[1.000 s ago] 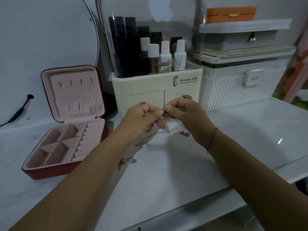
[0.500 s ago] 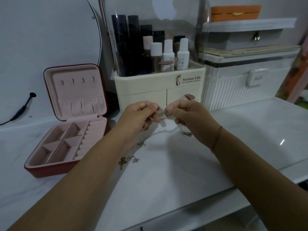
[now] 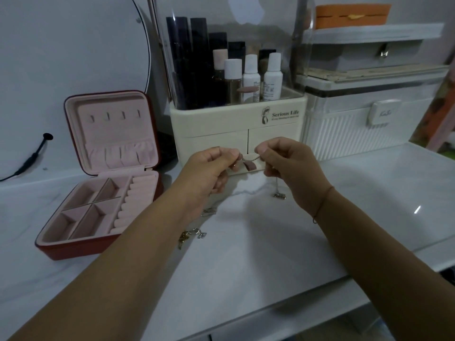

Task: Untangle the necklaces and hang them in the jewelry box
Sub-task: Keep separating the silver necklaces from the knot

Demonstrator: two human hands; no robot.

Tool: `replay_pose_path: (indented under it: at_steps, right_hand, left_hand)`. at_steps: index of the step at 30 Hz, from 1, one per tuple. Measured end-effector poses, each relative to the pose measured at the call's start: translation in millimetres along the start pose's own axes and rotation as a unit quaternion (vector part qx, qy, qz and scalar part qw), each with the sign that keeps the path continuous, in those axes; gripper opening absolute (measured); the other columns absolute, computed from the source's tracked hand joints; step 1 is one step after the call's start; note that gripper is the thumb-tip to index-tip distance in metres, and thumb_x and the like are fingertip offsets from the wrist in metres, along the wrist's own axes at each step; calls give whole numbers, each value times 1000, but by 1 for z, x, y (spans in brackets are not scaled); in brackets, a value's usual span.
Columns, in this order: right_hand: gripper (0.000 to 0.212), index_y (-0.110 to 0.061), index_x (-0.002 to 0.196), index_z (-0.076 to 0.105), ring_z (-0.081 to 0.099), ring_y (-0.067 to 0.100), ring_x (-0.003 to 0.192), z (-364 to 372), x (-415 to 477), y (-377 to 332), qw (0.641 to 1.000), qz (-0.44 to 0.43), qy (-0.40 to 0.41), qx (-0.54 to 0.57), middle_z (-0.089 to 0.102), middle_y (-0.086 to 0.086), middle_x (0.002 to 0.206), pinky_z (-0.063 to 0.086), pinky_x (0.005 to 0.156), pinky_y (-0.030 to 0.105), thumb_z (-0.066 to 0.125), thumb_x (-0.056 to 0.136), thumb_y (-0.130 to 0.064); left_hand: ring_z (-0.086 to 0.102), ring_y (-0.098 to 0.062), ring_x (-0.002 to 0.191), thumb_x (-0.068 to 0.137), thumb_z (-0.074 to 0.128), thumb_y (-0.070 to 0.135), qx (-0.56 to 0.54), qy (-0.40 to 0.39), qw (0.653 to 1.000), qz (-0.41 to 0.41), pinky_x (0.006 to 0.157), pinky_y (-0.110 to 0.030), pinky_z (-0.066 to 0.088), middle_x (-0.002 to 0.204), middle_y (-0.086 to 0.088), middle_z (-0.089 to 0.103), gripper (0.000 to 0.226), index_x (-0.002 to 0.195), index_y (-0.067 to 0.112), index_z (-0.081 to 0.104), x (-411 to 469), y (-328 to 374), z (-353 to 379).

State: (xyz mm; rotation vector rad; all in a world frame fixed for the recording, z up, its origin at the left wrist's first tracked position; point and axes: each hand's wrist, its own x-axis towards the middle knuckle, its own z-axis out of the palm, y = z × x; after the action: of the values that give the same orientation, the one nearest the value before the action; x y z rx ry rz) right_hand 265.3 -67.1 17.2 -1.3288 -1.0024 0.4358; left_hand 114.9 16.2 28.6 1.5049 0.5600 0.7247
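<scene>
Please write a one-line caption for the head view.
Left hand and right hand pinch a necklace chain above the table; the open jewelry box stands at left.

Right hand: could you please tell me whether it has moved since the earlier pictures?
Yes. The right hand has drawn rightward, past the organizer's drawer split, away from the left hand, stretching the necklace between them.

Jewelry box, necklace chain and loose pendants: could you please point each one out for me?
jewelry box (image 3: 112,134), head view, on the pink lining of its open lid.
necklace chain (image 3: 251,158), head view, on its taut stretch.
loose pendants (image 3: 199,234), head view, on the cluster's middle.
</scene>
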Motion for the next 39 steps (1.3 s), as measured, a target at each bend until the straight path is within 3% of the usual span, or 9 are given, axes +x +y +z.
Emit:
replay_pose_path:
  at_steps: [2, 4, 7, 11, 17, 22, 28, 35, 39]
  right_hand:
    - [9, -9, 81, 68, 63, 7, 67, 2, -1, 0, 1000, -11, -18, -20, 61, 14, 95, 54, 58, 22, 64, 89, -7]
    - [9, -11, 81, 69, 66, 9, 73, 2, -3, 0, 999, -27, -19, -38, 61, 17, 103, 56, 59, 25, 66, 88, -7]
    - [8, -14, 81, 71, 62, 6, 71, 3, -4, -2, 996, -58, -18, -62, 65, 14, 98, 53, 59, 20, 68, 86, -10]
    - [5, -16, 83, 73, 51, 6, 65, 3, -4, -4, 994, -33, -99, -39, 64, 14, 78, 43, 61, 16, 69, 86, -15]
    - [24, -5, 98, 73, 47, 15, 74, 0, -3, 1, 983, 35, -180, -10, 70, 20, 98, 38, 64, 21, 68, 83, -22]
    - [10, -15, 88, 72, 52, -5, 64, 3, -6, 0, 973, 56, -219, -42, 66, -13, 72, 40, 66, 18, 62, 90, -15]
    - [12, -15, 85, 67, 52, 6, 75, 2, -5, -2, 982, 43, -183, 28, 62, -2, 81, 40, 70, 22, 57, 92, -14]
    - [16, -12, 87, 66, 51, 7, 70, 1, -1, 0, 989, 25, -129, 75, 61, -2, 74, 41, 64, 18, 53, 95, -8]
    - [9, -12, 87, 66, 51, 9, 72, 0, 0, 2, 988, 23, -127, 85, 62, -2, 75, 41, 65, 20, 60, 88, -18]
  left_hand:
    - [30, -5, 41, 95, 54, 17, -29, -7, 1000, -6, 41, -17, 21, 70, 2, 59, 16, 85, 9, 64, 1, 1, 0]
    - [31, -5, 41, 94, 55, 17, -58, -10, 998, -18, 40, -17, 22, 68, 1, 59, 16, 85, 9, 65, 1, 1, 1]
    - [32, -5, 41, 94, 56, 18, -81, -16, 996, -33, 41, -16, 24, 66, 1, 58, 16, 85, 9, 65, 0, 2, 1]
    - [33, -6, 43, 94, 55, 19, -84, -26, 996, -28, 43, -17, 24, 66, 3, 56, 16, 86, 10, 66, 0, 2, 2]
    - [35, -6, 44, 93, 55, 18, -76, -11, 997, -16, 44, -18, 26, 63, 3, 53, 15, 85, 13, 67, -1, 2, 1]
    - [38, -7, 48, 91, 57, 18, -57, -15, 998, -11, 46, -18, 32, 63, 4, 56, 13, 88, 13, 68, -3, 2, 3]
    - [45, -9, 54, 93, 55, 13, -80, 6, 997, -14, 52, -19, 43, 65, 1, 58, 14, 87, 10, 68, 0, 3, 3]
    - [46, -7, 52, 93, 55, 12, -65, 4, 998, -20, 51, -17, 42, 64, 1, 60, 11, 92, 7, 65, -1, 3, 3]
    - [45, -6, 50, 92, 56, 12, -63, -15, 997, -31, 49, -15, 41, 64, 0, 60, 12, 95, 5, 66, -3, 5, 5]
